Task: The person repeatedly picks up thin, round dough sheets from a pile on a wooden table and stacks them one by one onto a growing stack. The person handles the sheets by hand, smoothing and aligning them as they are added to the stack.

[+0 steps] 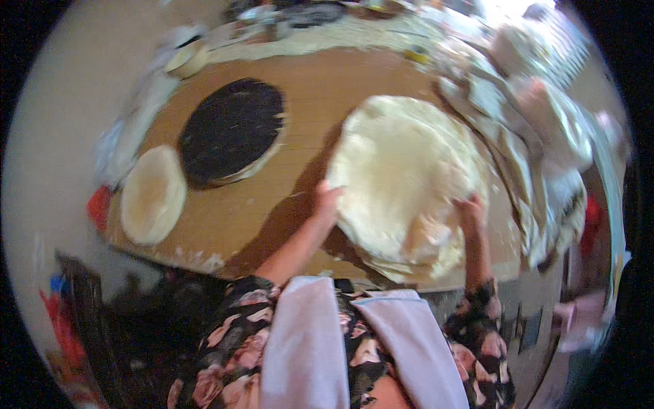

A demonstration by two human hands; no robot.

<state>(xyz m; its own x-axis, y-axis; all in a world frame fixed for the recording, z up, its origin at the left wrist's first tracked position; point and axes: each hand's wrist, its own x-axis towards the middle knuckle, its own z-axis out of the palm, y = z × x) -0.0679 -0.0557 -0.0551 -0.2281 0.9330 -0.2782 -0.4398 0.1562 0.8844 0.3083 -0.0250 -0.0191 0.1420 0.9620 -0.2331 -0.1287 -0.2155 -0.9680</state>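
Observation:
A stack of large, thin, round dough sheets (393, 153) lies on the brown tabletop before me, right of its middle. My left hand (327, 202) is at the left edge of the top sheet, fingers closed on its rim. My right hand (469, 208) pinches the same sheet near its right side, where the dough is creased and folded. Several sheet edges show below it at the front. Motion blur softens both hands, so the exact finger grip is hard to make out.
Left of the stack lies a dark round disc (232, 130) with a pale rim. A smaller pale disc (153, 195), perhaps dough, sits by the table's left edge. A bowl (186, 60) stands at the back left. Bunched pale cloth (511, 138) covers the right side. Flour dusts the tabletop (306, 117).

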